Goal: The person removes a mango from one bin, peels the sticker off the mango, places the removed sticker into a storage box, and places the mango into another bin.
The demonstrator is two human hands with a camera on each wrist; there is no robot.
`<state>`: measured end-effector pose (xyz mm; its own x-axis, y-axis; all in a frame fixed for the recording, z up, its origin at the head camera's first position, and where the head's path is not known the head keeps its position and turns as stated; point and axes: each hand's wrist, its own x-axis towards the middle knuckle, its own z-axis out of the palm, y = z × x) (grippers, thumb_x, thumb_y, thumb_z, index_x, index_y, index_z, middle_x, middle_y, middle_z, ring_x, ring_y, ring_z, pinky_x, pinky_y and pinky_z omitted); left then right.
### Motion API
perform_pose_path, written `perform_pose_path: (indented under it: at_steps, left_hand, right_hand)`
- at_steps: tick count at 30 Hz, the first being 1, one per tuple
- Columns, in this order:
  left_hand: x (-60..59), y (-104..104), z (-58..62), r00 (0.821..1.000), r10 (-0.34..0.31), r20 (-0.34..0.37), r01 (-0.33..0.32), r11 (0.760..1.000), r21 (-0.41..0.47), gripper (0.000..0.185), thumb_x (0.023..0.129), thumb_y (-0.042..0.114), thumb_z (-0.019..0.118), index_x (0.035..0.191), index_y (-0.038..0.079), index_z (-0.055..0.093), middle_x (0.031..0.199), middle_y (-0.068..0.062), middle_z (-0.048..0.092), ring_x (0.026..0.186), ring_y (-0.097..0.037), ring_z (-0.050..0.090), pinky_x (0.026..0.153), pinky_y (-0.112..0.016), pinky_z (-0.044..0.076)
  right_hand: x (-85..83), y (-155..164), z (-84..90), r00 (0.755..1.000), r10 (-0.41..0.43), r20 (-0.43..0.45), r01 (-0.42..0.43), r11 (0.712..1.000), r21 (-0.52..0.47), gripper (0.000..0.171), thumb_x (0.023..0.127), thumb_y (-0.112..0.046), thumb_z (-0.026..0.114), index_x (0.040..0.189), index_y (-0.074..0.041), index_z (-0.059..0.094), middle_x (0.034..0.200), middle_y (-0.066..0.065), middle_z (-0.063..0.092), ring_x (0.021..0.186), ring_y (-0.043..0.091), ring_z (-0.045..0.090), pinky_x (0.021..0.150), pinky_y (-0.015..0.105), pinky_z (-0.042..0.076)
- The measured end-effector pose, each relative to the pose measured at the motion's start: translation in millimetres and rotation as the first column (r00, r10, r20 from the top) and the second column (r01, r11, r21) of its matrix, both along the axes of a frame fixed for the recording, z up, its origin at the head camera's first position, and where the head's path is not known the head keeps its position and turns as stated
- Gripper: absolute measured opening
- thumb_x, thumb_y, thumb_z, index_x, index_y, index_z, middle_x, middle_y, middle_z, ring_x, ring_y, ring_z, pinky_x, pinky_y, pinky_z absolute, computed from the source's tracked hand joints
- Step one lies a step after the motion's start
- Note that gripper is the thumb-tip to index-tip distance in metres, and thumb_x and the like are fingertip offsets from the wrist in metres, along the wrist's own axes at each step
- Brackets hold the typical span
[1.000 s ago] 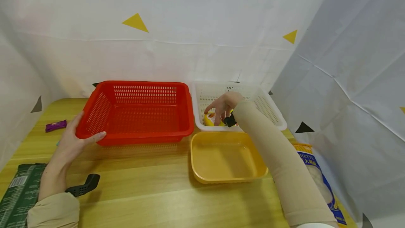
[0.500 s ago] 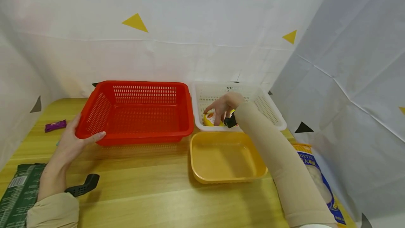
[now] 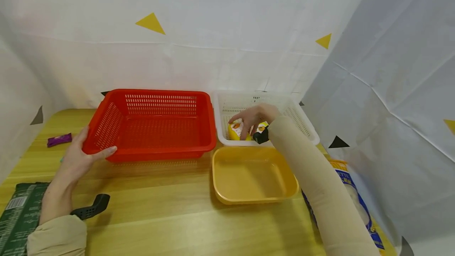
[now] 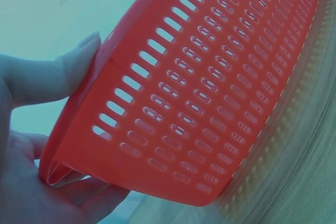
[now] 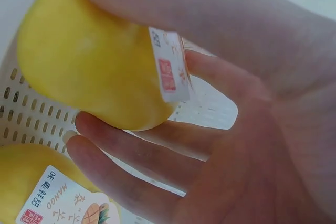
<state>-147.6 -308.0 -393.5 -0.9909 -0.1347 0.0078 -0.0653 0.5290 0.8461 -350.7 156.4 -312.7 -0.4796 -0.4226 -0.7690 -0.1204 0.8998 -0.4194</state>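
My left hand [image 3: 76, 155] grips the left front corner of a red perforated basket [image 3: 156, 155]. In the left wrist view the thumb lies over the rim and the other fingers are under it. Inside the white basket [image 3: 311, 133], my right hand [image 3: 254, 117] holds a yellow mango [image 5: 89, 56] with a white label. The right wrist view shows its thumb on one side of the mango and fingers curled round the other. A second labelled mango [image 5: 31, 174] lies below in the same basket. Inside the red basket only its bare bottom shows.
A yellow tray [image 3: 256, 200] stands before the white basket. To the left lie a purple wrapped snack [image 3: 59, 140] and a green packet [image 3: 23, 212]. A blue and yellow bag [image 3: 355, 196] sits at the right, partly behind the right arm. White sheets stand behind and beside the table.
The right hand has risen slightly and shifted a little to the right, showing more of the yellow mangoes. The left hand keeps its grip on the red basket. The head view has shifted slightly.
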Motion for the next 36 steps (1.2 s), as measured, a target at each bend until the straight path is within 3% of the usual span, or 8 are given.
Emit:
perform_pose_path:
  at_steps: [6,9,13,19,22,28,36]
  left_hand:
    - [-0.5,-0.1,0.1,1.000,0.002,0.004,-0.002,1.000,-0.007,0.101,0.094,0.041,0.068,0.162,0.012,-0.001,0.155,-0.031,0.023,0.128,-0.050,0.033,0.077,-0.033,0.045]
    - [-0.9,-0.1,0.4,1.000,0.002,0.004,-0.002,1.000,-0.005,0.101,0.093,0.041,0.068,0.162,0.013,-0.001,0.155,-0.031,0.023,0.128,-0.049,0.033,0.078,-0.036,0.046]
    - [-0.7,-0.4,1.3,1.000,0.001,0.010,-0.001,1.000,-0.002,0.102,0.093,0.042,0.069,0.162,0.013,0.000,0.155,-0.030,0.024,0.126,-0.046,0.034,0.079,-0.039,0.046]
    - [-0.2,-1.8,1.4,1.000,-0.002,0.014,0.002,1.000,0.007,0.102,0.092,0.043,0.069,0.162,0.014,0.000,0.155,-0.029,0.025,0.125,-0.045,0.035,0.083,-0.049,0.045]
    - [-0.2,-2.1,1.7,1.000,0.000,0.023,0.000,1.000,0.013,0.103,0.093,0.043,0.069,0.162,0.015,-0.001,0.156,-0.029,0.023,0.126,-0.046,0.034,0.086,-0.053,0.045]
    - [0.8,-2.9,2.9,0.999,-0.009,0.051,0.007,0.999,0.033,0.106,0.094,0.044,0.067,0.160,0.014,-0.010,0.157,-0.033,0.018,0.131,-0.052,0.028,0.090,-0.062,0.042]
    - [-0.7,-4.6,0.0,0.998,-0.008,0.060,0.006,0.999,0.043,0.110,0.092,0.047,0.068,0.160,0.013,-0.012,0.158,-0.032,0.017,0.130,-0.050,0.029,0.091,-0.062,0.042]
  right_hand:
    - [2.2,4.1,2.3,0.999,-0.027,-0.029,0.025,0.998,-0.065,0.094,0.085,-0.012,0.080,0.159,-0.024,0.024,0.162,0.014,0.024,0.137,0.032,0.047,0.111,0.049,0.044]
    - [2.6,5.7,3.8,0.998,-0.032,-0.059,0.026,0.994,-0.103,0.095,0.085,-0.011,0.080,0.160,-0.023,0.023,0.163,0.012,0.022,0.134,0.030,0.048,0.107,0.046,0.048]
    - [3.8,6.6,5.9,0.993,-0.043,-0.109,0.028,0.991,-0.134,0.094,0.085,-0.012,0.080,0.159,-0.023,0.024,0.162,0.010,0.024,0.112,0.026,0.060,0.101,0.040,0.052]
    - [9.3,7.7,7.8,0.982,-0.066,-0.177,0.033,0.983,-0.182,0.092,0.084,-0.011,0.081,0.158,-0.025,0.029,0.159,0.015,0.027,0.084,0.024,0.055,0.099,0.046,0.052]
    - [14.0,8.5,8.9,0.977,-0.099,-0.189,0.058,0.976,-0.209,0.092,0.082,-0.011,0.082,0.157,-0.025,0.030,0.159,0.019,0.025,0.087,0.025,0.059,0.102,0.050,0.050]
    - [25.4,9.1,11.2,0.958,-0.148,-0.247,0.088,0.967,-0.239,0.095,0.080,-0.017,0.085,0.157,-0.027,0.031,0.162,0.019,0.021,0.110,0.025,0.062,0.103,0.046,0.050]
    - [36.3,10.4,8.7,0.925,-0.202,-0.323,0.124,0.961,-0.246,0.095,0.078,-0.025,0.086,0.156,-0.030,0.032,0.161,0.013,0.027,0.111,0.026,0.064,0.105,0.046,0.048]
